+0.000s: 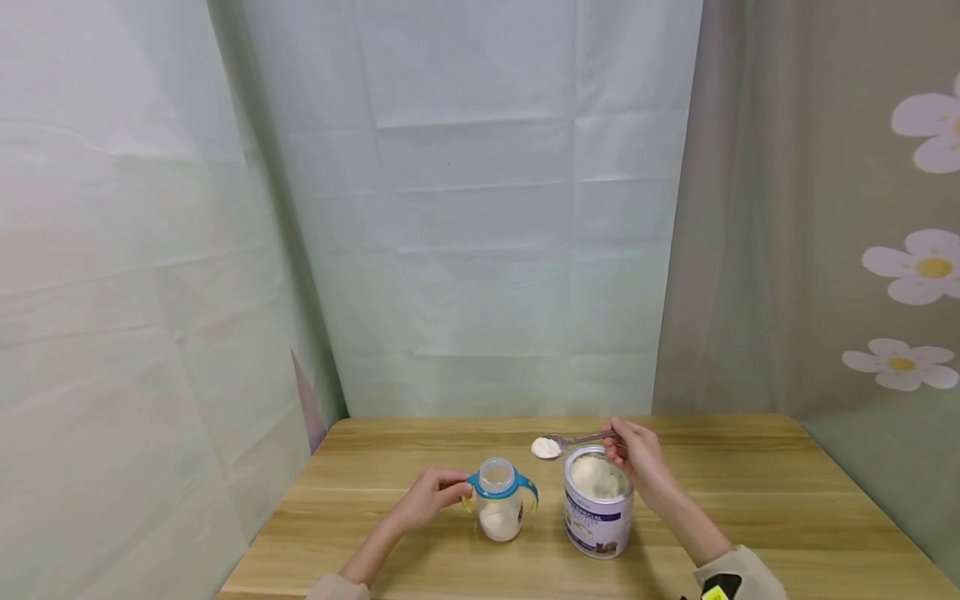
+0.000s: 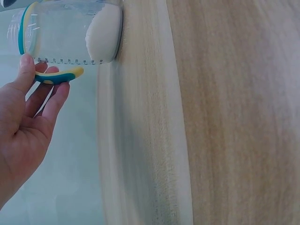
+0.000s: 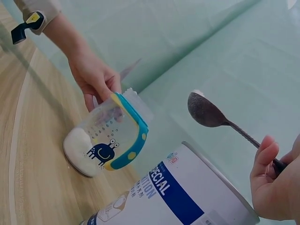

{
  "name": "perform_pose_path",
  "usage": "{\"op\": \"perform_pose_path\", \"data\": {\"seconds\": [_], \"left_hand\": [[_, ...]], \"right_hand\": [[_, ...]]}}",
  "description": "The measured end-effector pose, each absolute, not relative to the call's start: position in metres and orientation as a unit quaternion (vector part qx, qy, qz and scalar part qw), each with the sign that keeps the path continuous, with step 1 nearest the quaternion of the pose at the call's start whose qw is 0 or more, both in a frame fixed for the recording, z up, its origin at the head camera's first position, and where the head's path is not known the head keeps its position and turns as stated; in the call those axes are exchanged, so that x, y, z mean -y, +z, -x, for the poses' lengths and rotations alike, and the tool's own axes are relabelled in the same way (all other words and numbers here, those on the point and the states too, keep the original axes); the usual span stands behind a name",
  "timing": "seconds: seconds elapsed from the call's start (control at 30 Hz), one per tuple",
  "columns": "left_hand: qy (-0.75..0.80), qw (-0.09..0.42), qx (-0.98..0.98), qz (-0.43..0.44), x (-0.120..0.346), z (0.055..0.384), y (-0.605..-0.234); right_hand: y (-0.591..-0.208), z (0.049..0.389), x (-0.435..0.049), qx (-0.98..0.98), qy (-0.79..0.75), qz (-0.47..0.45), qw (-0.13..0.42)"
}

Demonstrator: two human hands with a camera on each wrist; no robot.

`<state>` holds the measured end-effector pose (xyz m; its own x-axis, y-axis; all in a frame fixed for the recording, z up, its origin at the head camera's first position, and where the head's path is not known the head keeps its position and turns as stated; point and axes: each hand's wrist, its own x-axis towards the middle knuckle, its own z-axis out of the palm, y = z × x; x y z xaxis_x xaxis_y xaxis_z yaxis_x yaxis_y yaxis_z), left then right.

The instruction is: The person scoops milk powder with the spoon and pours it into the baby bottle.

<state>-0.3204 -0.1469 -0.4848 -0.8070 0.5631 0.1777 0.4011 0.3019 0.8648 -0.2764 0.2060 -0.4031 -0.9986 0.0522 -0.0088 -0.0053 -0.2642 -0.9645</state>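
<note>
A clear baby bottle (image 1: 500,510) with a blue collar and two blue-and-yellow handles stands upright on the table, white powder in its bottom. My left hand (image 1: 435,498) grips its left handle (image 2: 58,76) between thumb and fingers. To the right of the bottle is an open milk powder can (image 1: 597,521), white with dark blue print, powder showing inside. My right hand (image 1: 637,458) pinches the handle of a metal spoon (image 3: 206,111) above the can. The spoon's bowl carries a heap of white powder (image 1: 547,448) and hangs just past the can's left rim.
The wooden table (image 1: 712,467) has its far edge against a pale hanging curtain (image 1: 480,250). More curtain hangs at the left and right sides, the right one printed with white flowers (image 1: 922,267).
</note>
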Motion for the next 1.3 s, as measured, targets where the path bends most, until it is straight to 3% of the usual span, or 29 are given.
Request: {"op": "perform_pose_path", "data": {"seconds": [1.3], "left_hand": [[0.516,0.085,-0.802,-0.29,0.146,0.321,-0.485]], "right_hand": [[-0.407,0.283,-0.183,0.65,0.76,-0.002,0.001]]}}
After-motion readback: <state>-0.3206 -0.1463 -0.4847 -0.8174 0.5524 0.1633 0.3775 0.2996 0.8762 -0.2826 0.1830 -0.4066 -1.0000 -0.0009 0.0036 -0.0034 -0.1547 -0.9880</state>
